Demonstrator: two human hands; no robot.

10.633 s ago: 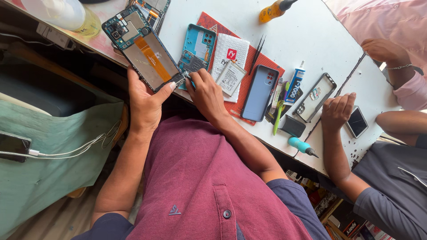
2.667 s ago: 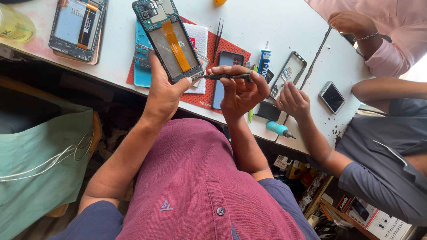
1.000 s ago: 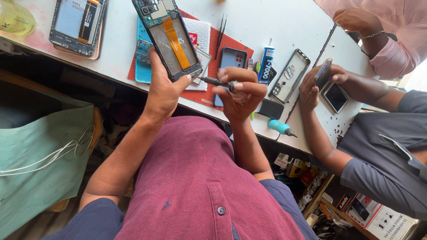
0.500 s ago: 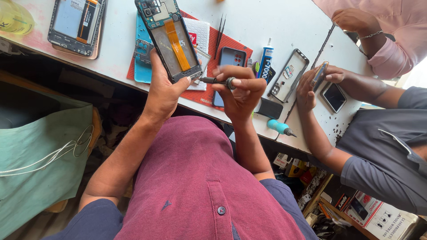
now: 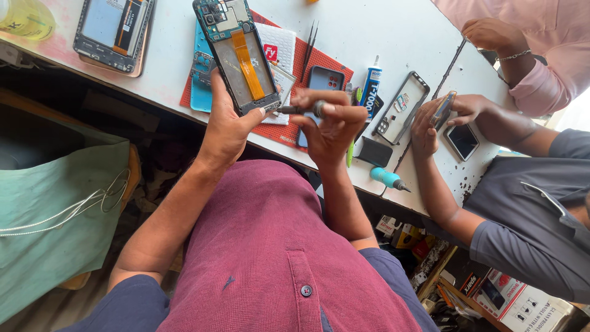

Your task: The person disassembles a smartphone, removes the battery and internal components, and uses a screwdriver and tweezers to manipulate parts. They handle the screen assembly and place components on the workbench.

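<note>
Orange ribbon cable (image 5: 246, 66) runs down the middle of the opened phone (image 5: 236, 55), and that thin strip looks like the easiest part to hurt. The left hand (image 5: 226, 126) holds the phone up above the edge of the counter (image 5: 375, 31), with the thumb along one long side and the fingers behind it. That grip is closed around the lower end only, so I think the top end could tip or slide if the tool pushes hard.

The right hand (image 5: 332, 126) has its fingers pressed together around a small screwdriver (image 5: 301, 110). Its tip points at the bottom corner of the phone, just beside the left thumb. If the tip slips, it could scratch the bare parts inside, poke the thumb, or flick a tiny screw away. I cannot see any screw, it is too small to tell.

Under the phone lies a red mat (image 5: 289, 126) with a blue phone shell (image 5: 200, 86), a phone case (image 5: 322, 83) and tweezers (image 5: 309, 42). A glue tube (image 5: 370, 83) stands near them. A dropped phone could land on these. Another person's hands (image 5: 445, 114) work with a different phone well apart on the right
</note>
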